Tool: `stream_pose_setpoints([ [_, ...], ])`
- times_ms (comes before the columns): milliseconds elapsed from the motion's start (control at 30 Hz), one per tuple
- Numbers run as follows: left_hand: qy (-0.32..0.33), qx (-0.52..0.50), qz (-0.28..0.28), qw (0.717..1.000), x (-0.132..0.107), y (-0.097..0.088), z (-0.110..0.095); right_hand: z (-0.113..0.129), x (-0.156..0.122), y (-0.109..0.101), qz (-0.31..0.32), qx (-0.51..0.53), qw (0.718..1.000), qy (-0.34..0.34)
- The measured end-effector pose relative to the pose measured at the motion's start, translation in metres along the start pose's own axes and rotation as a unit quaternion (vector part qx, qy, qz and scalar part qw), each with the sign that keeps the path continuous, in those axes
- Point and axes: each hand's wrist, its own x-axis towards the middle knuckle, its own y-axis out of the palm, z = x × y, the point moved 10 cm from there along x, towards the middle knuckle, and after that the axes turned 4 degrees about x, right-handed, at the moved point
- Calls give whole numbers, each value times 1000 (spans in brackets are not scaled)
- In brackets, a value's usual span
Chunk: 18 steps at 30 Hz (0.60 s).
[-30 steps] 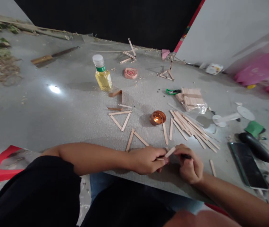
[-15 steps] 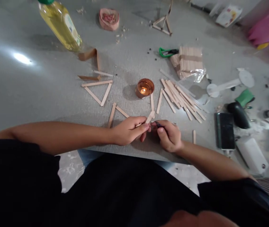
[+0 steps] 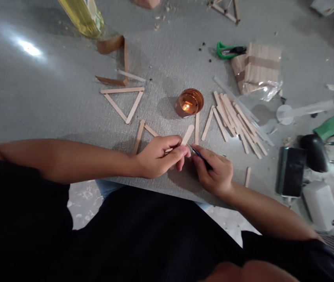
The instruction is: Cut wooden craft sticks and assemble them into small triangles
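My left hand [image 3: 164, 156] is closed round a wooden craft stick [image 3: 188, 134], whose rounded end points up and away past my thumb. My right hand [image 3: 214, 170] grips a slim blue-and-black tool [image 3: 198, 151] with a thin tip aimed at the left fingers; its kind is mostly hidden by my fingers. Just beyond the hands a lit candle in a copper-coloured cup [image 3: 189, 102] burns, with another stick [image 3: 196, 129] lying below it. Left of it lies a triangle of sticks [image 3: 122, 91]. Two joined sticks [image 3: 139, 137] lie partly behind my left forearm.
Loose craft sticks [image 3: 237, 121] lie in a pile right of the candle. Behind are a bagged stick bundle [image 3: 261, 66] and a green-handled tool [image 3: 222, 51]. A phone [image 3: 292, 171], a black mouse [image 3: 314, 152] and a white box [image 3: 321, 205] stand right; an oil bottle [image 3: 86, 17] stands back left.
My view has shifted closer and downward. The stick in my left hand now shows more of its length, and my right hand with the tool has turned slightly, exposing its blue side.
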Motion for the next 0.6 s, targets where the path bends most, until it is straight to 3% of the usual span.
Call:
stream_pose_setpoints([
  [600,9,35,-7,999,2,-3,-10,-2,3,1,49,86,995,21],
])
